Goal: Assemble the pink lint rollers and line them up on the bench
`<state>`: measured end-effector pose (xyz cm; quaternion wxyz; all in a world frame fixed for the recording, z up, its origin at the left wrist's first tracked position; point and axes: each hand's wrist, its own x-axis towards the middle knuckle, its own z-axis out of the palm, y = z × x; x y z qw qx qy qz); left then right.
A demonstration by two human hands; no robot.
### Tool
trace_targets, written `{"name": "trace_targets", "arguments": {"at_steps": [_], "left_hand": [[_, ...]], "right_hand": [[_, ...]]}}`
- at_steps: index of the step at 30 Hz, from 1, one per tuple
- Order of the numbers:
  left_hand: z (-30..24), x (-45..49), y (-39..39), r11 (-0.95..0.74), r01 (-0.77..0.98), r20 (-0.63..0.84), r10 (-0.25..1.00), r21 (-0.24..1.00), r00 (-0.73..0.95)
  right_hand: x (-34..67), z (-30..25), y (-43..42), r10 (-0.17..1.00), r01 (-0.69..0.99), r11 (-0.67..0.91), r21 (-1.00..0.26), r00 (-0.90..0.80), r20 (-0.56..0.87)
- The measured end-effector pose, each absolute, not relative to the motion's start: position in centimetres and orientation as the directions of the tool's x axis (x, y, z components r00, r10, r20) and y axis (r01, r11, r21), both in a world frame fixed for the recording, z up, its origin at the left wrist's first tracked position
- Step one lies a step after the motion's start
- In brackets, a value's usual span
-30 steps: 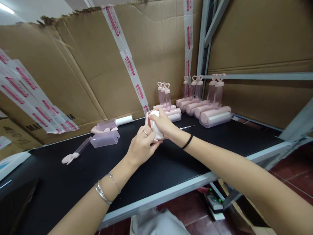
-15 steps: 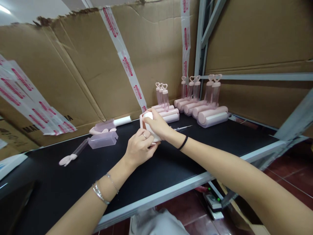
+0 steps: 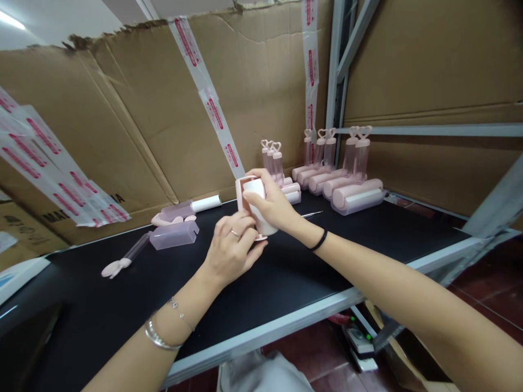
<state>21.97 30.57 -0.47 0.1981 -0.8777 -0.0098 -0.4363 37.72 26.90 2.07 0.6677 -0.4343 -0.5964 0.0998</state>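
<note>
Both hands have lifted the white roll [image 3: 256, 204] off the black bench [image 3: 122, 305] since the earlier picture, and it now stands nearly upright above it, long axis vertical, set in a pink frame [image 3: 241, 191]. The right hand [image 3: 274, 206] wraps its upper side from behind, while the left hand [image 3: 229, 246] pinches its lower end, thumb under the pink cap. Smooth paper roll, glossy hard plastic.

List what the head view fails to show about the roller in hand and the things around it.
- White roll, head view: lower end covered by right hand and left hand.
- Tape print: too small to read.
- Floor device: partly behind the table edge.
</note>
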Motion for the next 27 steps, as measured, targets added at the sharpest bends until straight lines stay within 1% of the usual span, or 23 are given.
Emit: {"name": "trace_targets", "arguments": {"at_steps": [1, 2, 3, 4, 5, 6, 7, 8, 9, 10, 11, 13, 15, 18, 22, 24, 27], "left_hand": [[-0.5, 21.8, 30.6, -0.951, 0.200, 0.824, -0.088, -0.238, 0.560], [-0.6, 21.7, 30.6, -0.978, 0.191, 0.866, 0.027, -0.079, 0.500], [-0.7, 21.6, 30.6, -0.981, 0.146, 0.867, 0.182, 0.127, 0.465], [-0.8, 21.6, 30.6, -0.930, 0.076, 0.807, 0.352, 0.360, 0.474], [-1.0, 21.7, 30.5, -0.814, 0.013, 0.685, 0.498, 0.581, 0.531], [-1.1, 21.8, 30.4, -0.653, -0.019, 0.523, 0.588, 0.757, 0.617], [-1.3, 22.0, 30.3, -0.484, -0.016, 0.356, 0.621, 0.875, 0.698], [-1.4, 22.2, 30.1, -0.333, 0.006, 0.214, 0.621, 0.943, 0.754], [-1.4, 22.5, 29.9, -0.208, 0.023, 0.113, 0.615, 0.978, 0.780], [-1.5, 22.7, 29.7, -0.107, 0.018, 0.052, 0.616, 0.994, 0.786], [-1.4, 22.8, 29.6, -0.022, -0.009, 0.021, 0.622, 1.000, 0.783], [-1.2, 23.1, 29.3, 0.099, -0.093, 0.008, 0.645, 0.991, 0.765], [-1.0, 23.3, 29.1, 0.164, -0.147, 0.003, 0.659, 0.975, 0.752], [-0.8, 23.5, 29.0, 0.201, -0.178, -0.001, 0.665, 0.963, 0.747], [-0.8, 23.7, 28.9, 0.169, -0.225, 0.050, 0.685, 0.960, 0.727], [-0.8, 23.9, 28.8, 0.140, -0.253, 0.088, 0.692, 0.957, 0.717], [-0.8, 24.2, 28.3, 0.112, -0.288, 0.133, 0.692, 0.951, 0.710]], "right_hand": [[37.9, 2.2, 26.6, 0.614, 0.410, 0.625, -0.664, 0.268, 0.743], [38.0, 2.2, 26.3, 0.580, 0.432, 0.642, -0.634, 0.267, 0.769], [38.1, 2.2, 26.1, 0.555, 0.451, 0.653, -0.608, 0.262, 0.790], [38.1, 2.2, 25.9, 0.534, 0.465, 0.665, -0.585, 0.251, 0.807], [38.0, 2.1, 25.7, 0.519, 0.480, 0.676, -0.559, 0.229, 0.823], [37.9, 2.0, 25.6, 0.505, 0.497, 0.686, -0.531, 0.200, 0.839], [37.8, 1.8, 25.5, 0.495, 0.517, 0.693, -0.503, 0.167, 0.853], [37.7, 1.6, 25.5, 0.485, 0.537, 0.696, -0.477, 0.138, 0.864], [37.5, 1.4, 25.5, 0.477, 0.555, 0.696, -0.455, 0.117, 0.871], [37.4, 1.2, 25.6, 0.468, 0.570, 0.693, -0.440, 0.109, 0.877], [37.4, 1.0, 25.7, 0.460, 0.578, 0.690, -0.436, 0.115, 0.881], [37.3, 0.8, 25.8, 0.445, 0.571, 0.685, -0.453, 0.165, 0.880], [37.4, 0.8, 26.0, 0.442, 0.551, 0.682, -0.480, 0.213, 0.872], [37.5, 1.1, 25.9, 0.473, 0.525, 0.692, -0.496, 0.189, 0.861], [37.6, 2.0, 25.5, 0.513, 0.472, 0.723, -0.504, 0.123, 0.850], [37.7, 2.3, 25.3, 0.536, 0.433, 0.723, -0.538, 0.139, 0.832], [37.6, 2.8, 25.0, 0.582, 0.396, 0.685, -0.611, 0.208, 0.787]]}}
